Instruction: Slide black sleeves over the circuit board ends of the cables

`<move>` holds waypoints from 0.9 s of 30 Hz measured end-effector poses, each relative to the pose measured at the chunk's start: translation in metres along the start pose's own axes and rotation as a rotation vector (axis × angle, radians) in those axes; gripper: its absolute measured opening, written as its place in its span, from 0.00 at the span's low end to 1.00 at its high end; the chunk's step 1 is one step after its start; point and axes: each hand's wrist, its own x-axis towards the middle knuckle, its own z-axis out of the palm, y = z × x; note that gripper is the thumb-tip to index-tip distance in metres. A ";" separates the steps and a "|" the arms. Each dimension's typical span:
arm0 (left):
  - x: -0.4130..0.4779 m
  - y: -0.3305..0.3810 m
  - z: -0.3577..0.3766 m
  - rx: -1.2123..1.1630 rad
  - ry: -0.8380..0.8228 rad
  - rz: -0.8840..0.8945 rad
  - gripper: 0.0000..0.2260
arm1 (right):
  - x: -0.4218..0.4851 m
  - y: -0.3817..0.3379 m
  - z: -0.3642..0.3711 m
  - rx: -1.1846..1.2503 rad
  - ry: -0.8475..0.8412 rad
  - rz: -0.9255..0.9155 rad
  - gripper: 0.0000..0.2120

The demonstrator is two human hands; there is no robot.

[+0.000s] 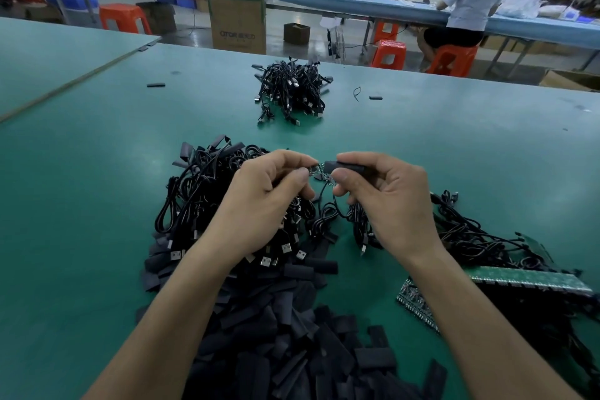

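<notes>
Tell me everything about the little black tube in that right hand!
The black sleeve is a short, matte tube that looks soft, like rubber or plastic. It lies roughly level above the green table. The right hand pinches it between thumb and fingers, hiding its right part. Its open left end meets the small green circuit board that the left hand pinches. Most of the board shows outside the sleeve.

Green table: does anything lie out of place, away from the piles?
Yes. One loose sleeve lies alone at far left; a second sleeve lies right of the far cable pile, beside a stray wire loop. Nothing looks damaged.
</notes>
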 end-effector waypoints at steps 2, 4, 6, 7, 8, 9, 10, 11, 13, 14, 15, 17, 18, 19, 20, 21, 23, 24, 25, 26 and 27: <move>0.000 0.001 -0.001 -0.029 -0.019 0.001 0.07 | 0.001 -0.001 -0.001 0.033 -0.036 0.016 0.09; 0.000 0.000 -0.003 -0.054 -0.043 0.005 0.06 | 0.003 -0.002 -0.003 0.073 -0.079 0.037 0.09; 0.000 -0.001 -0.005 -0.036 -0.080 0.004 0.04 | 0.005 -0.004 -0.007 0.101 -0.124 0.059 0.08; 0.000 -0.002 -0.007 -0.025 -0.103 0.001 0.04 | 0.006 -0.005 -0.009 0.110 -0.148 0.071 0.08; 0.001 -0.002 -0.009 -0.018 -0.126 0.000 0.04 | 0.007 -0.005 -0.012 0.112 -0.173 0.081 0.08; 0.001 -0.002 -0.010 -0.014 -0.150 0.001 0.03 | 0.007 -0.005 -0.014 0.108 -0.199 0.089 0.09; 0.001 -0.002 -0.011 -0.011 -0.176 0.004 0.03 | 0.007 -0.005 -0.015 0.103 -0.227 0.097 0.09; 0.001 -0.003 -0.011 -0.007 -0.204 0.004 0.03 | 0.007 -0.006 -0.014 0.102 -0.255 0.105 0.09; 0.000 -0.004 -0.010 0.004 -0.248 -0.008 0.04 | 0.006 -0.005 -0.011 0.101 -0.290 0.108 0.08; 0.000 -0.004 -0.009 0.000 -0.252 -0.019 0.04 | 0.005 -0.004 -0.010 0.099 -0.290 0.105 0.08; 0.000 -0.005 -0.009 -0.012 -0.245 -0.029 0.04 | 0.004 -0.003 -0.008 0.099 -0.280 0.099 0.09; 0.002 -0.005 -0.009 -0.024 -0.225 -0.039 0.05 | 0.003 -0.003 -0.006 0.115 -0.259 0.090 0.09; 0.002 -0.005 -0.010 -0.019 -0.223 -0.042 0.06 | 0.003 -0.003 -0.006 0.123 -0.256 0.089 0.09; 0.002 -0.005 -0.010 -0.013 -0.227 -0.043 0.06 | 0.002 -0.002 -0.005 0.125 -0.253 0.087 0.09; 0.002 -0.006 -0.010 -0.008 -0.233 -0.042 0.06 | 0.001 -0.002 -0.005 0.120 -0.249 0.084 0.09; 0.002 -0.007 -0.011 -0.006 -0.235 -0.040 0.07 | 0.000 -0.001 -0.005 0.112 -0.240 0.080 0.09; 0.001 -0.007 -0.011 -0.003 -0.228 -0.035 0.07 | -0.002 -0.001 -0.005 0.101 -0.213 0.076 0.09; 0.001 -0.007 -0.010 0.007 -0.219 -0.033 0.08 | -0.003 0.000 -0.004 0.102 -0.196 0.077 0.09; 0.001 -0.007 -0.010 0.030 -0.207 -0.033 0.09 | -0.003 0.000 -0.005 0.102 -0.177 0.080 0.09; 0.001 -0.007 -0.009 0.059 -0.189 -0.039 0.09 | -0.003 0.000 -0.005 0.102 -0.155 0.084 0.08; 0.000 -0.007 -0.008 0.084 -0.164 -0.048 0.10 | -0.003 0.001 -0.005 0.100 -0.132 0.086 0.08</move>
